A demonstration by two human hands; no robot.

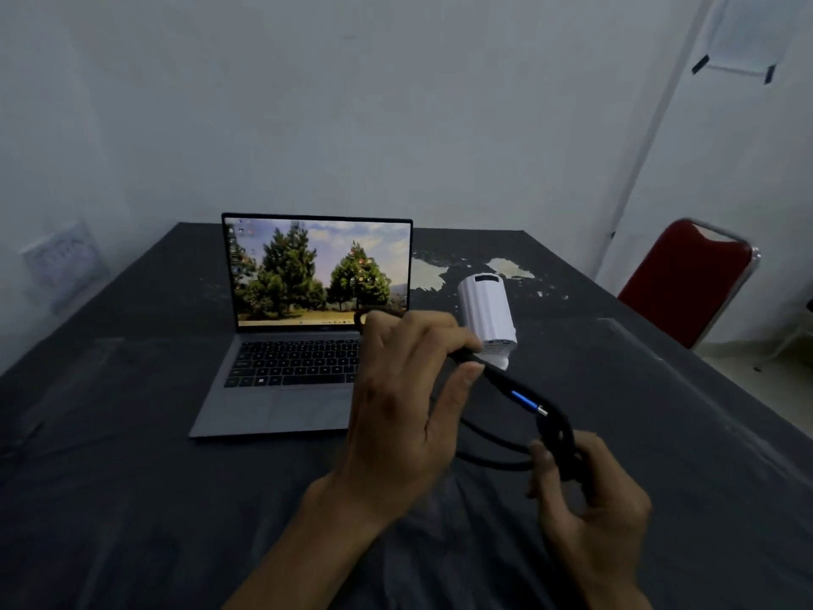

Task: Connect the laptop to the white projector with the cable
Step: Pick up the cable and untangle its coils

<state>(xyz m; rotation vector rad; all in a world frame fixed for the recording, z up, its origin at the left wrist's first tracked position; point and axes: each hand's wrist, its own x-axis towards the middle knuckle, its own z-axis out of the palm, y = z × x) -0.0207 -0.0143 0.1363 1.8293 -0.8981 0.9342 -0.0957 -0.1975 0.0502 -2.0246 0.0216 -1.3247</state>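
An open grey laptop (303, 345) with trees on its lit screen stands on the table, left of centre. To its right a white projector (486, 312) stands on the dark cloth. I hold a black cable (506, 383) in front of both. My left hand (409, 402) pinches the cable just behind its blue-banded plug (528, 401), below the projector. My right hand (589, 499) grips the coiled loops of the same cable, lower right. Another part of the cable shows above my left hand's knuckles.
A dark cloth (132, 477) covers the table (660, 389), with pale worn patches (510, 267) behind the projector. A red chair (686, 284) stands by the table's right edge. Pale walls close the room behind.
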